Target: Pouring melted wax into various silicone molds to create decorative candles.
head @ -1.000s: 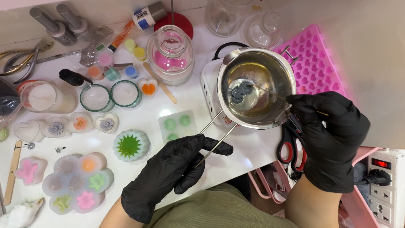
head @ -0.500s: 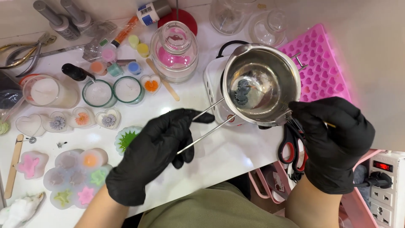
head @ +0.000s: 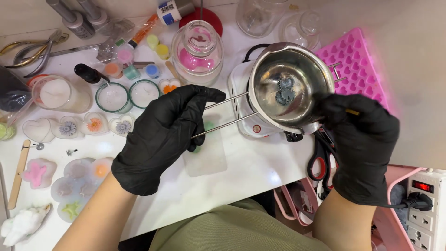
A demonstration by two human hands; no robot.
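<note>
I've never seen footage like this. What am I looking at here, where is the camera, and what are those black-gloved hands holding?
The picture comes from a camera worn on a person's head, looking down at their own two hands over a white table. No machine is involved. Both hands wear black gloves. The left hand grips the two-wire handle of a small metal pot, which sits on a white hotplate; bluish lumps lie inside the pot. The right hand rests at the pot's rim, holding something thin that I cannot make out. Around them lie small candles in glass cups, flower-shaped pieces, a pink heart mould, a glass jar and red-handled scissors.
</note>
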